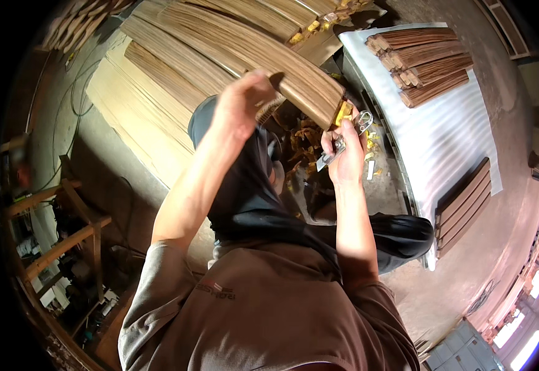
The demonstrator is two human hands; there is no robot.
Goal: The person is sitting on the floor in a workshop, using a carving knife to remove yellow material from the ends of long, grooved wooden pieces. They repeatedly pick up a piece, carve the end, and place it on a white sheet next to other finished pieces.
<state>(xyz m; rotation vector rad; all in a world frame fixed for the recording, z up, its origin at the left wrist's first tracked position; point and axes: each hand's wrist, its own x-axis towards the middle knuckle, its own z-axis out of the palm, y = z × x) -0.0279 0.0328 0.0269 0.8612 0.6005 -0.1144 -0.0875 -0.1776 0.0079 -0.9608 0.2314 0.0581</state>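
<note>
A long brown wood-grain plank (275, 52) slants from the upper left toward me, its near end wrapped in yellow tape (343, 113). At that end my right hand (347, 154) is closed round a silvery metal tool (332, 154). A flat blade-like tip sticks out below its fingers, and a wire-like loop (365, 122) shows beyond them; the tool's kind is not clear. My thumb lies close against the tape. My left hand (245, 105) is over the plank's near edge, its fingers blurred by motion, so whether they grip cannot be made out.
More planks (170, 59) lie left of this one, over pale sheets (136, 105). Torn yellow scraps (306, 142) litter the floor below. On the right, a white-covered bench (430, 136) carries bundled dark slats (427, 59) and another slat stack (464, 207). A wooden frame (65, 247) stands at left.
</note>
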